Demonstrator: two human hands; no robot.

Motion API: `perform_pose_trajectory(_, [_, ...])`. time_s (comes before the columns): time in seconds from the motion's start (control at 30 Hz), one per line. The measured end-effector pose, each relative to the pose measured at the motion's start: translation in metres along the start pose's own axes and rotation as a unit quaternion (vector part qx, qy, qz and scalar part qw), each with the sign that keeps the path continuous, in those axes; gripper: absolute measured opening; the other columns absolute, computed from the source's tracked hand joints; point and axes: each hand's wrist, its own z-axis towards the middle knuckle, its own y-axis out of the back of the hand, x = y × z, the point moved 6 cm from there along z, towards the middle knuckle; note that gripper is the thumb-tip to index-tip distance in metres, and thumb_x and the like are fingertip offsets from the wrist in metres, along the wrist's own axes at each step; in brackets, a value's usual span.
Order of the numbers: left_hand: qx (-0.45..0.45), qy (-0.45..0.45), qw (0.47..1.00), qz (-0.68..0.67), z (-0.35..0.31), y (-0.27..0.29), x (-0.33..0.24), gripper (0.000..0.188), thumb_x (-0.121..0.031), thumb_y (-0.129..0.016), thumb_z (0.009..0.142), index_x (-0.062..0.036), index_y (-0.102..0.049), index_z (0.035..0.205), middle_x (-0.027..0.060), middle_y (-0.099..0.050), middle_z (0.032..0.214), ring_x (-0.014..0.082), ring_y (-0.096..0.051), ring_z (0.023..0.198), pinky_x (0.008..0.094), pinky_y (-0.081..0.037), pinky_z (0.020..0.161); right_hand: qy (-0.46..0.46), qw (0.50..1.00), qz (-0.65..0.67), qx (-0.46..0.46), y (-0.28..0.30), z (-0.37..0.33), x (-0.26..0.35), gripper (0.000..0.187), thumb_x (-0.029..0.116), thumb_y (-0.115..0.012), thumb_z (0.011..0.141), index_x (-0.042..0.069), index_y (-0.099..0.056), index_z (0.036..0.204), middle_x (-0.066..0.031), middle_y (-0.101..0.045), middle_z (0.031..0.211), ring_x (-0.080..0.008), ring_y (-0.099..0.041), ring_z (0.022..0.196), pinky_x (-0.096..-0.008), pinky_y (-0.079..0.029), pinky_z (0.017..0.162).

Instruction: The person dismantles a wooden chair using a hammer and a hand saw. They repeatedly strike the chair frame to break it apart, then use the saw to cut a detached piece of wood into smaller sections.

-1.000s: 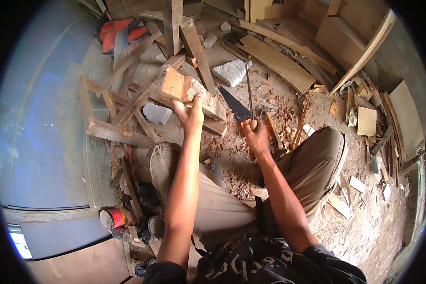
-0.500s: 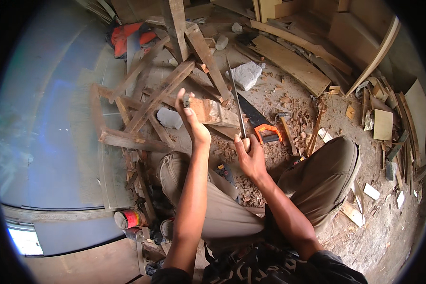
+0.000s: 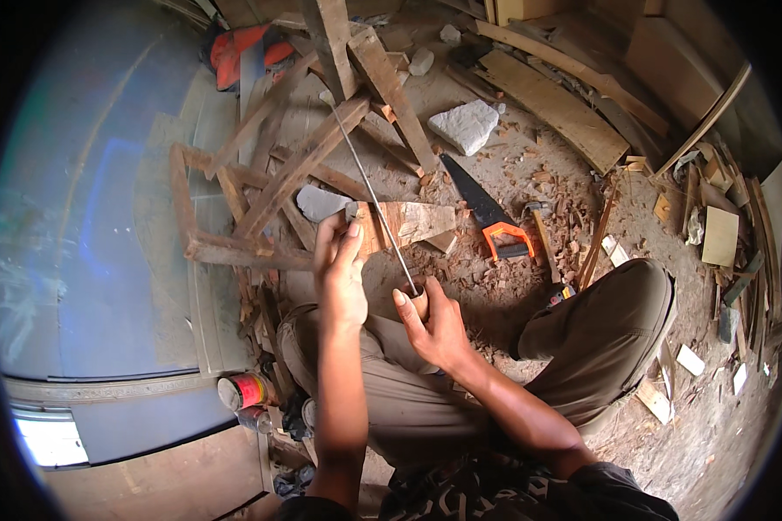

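My left hand [image 3: 341, 273] grips the left end of a rough wooden block [image 3: 421, 222], with its thumb and fingers closed around it. The block is chipped and pale along its face. In my right hand [image 3: 441, 328] is a long, thin metal file [image 3: 365, 174], held by its short wooden handle. Its blade slants up and to the left, crossing in front of the block; whether it touches the wood I cannot tell. Beyond the block lies a handsaw [image 3: 487, 213] with a dark blade and an orange handle. Next to the saw is a hammer [image 3: 543, 239] with a wooden shaft.
A wooden frame [image 3: 300, 174] of crossed beams stands at the left, with a white stone [image 3: 465, 128] behind it. Wood chips litter the floor around my crossed legs. Boards [image 3: 556, 108] lie at the back right, and a paint can [image 3: 241, 392] sits at lower left.
My right hand has drawn the file left and nearer to me, and its blade now leans left across the block. My left hand has lowered slightly and turned the block.
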Motion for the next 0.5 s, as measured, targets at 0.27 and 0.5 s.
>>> perform_pose_trajectory(0.27, [-0.031, 0.034, 0.997, -0.054, 0.003, 0.028, 0.002, 0.022, -0.02, -0.068, 0.095, -0.0086, -0.059, 0.111, 0.0013, -0.061, 0.106, 0.0176, -0.058, 0.107, 0.058, -0.046, 0.096, -0.006, 1.0, -0.013, 0.022, -0.014, 0.006, -0.005, 0.036, 0.034, -0.064, 0.099, -0.001, -0.054, 0.097, -0.0117, -0.06, 0.064, -0.0193, -0.057, 0.06, -0.0363, -0.045, 0.055])
perform_pose_trajectory(0.5, [-0.045, 0.028, 0.996, -0.074, 0.003, 0.026, 0.002, 0.02, -0.021, -0.066, 0.095, -0.0084, -0.06, 0.109, 0.0013, -0.063, 0.108, 0.0187, -0.059, 0.108, 0.0627, -0.045, 0.097, -0.043, 0.998, -0.02, 0.051, -0.007, 0.011, 0.0, 0.042, 0.038, -0.064, 0.098, -0.003, -0.054, 0.093, -0.0193, -0.063, 0.067, -0.0253, -0.064, 0.058, -0.041, -0.049, 0.058])
